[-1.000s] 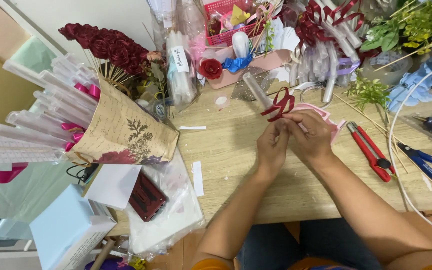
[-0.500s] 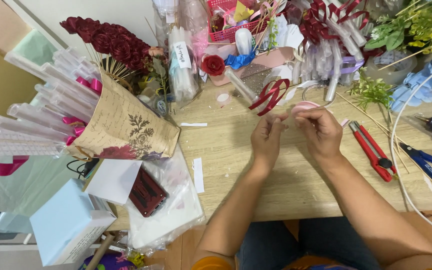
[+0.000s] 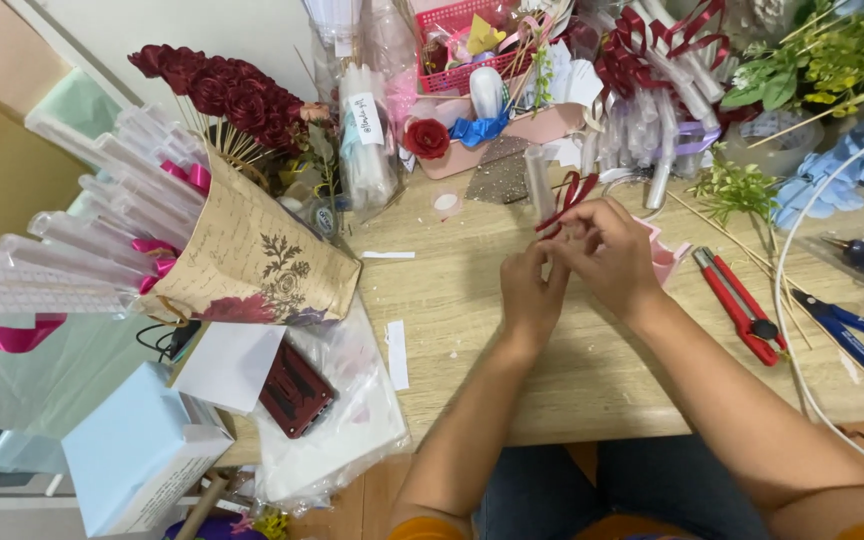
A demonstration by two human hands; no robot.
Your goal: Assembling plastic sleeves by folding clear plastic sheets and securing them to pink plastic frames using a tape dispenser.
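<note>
My left hand (image 3: 530,290) and my right hand (image 3: 607,250) meet above the wooden table (image 3: 472,330), fingertips pinched together on a dark red ribbon loop (image 3: 570,197) that sticks up between them. A clear plastic tube (image 3: 540,183) stands just behind the ribbon. A pink piece (image 3: 665,256) lies under my right hand, partly hidden by it.
A red utility knife (image 3: 737,300) and blue-handled pliers (image 3: 852,333) lie to the right. A patterned paper bouquet wrap (image 3: 252,260) with clear tubes and dark red roses (image 3: 222,92) fills the left. Ribbons, a pink basket (image 3: 457,20) and greenery crowd the back edge. A white wire hoop (image 3: 782,300) curves at right.
Both hands have shifted slightly up and away from me with the ribbon. The ribbon loop now stands more upright between the fingertips.
</note>
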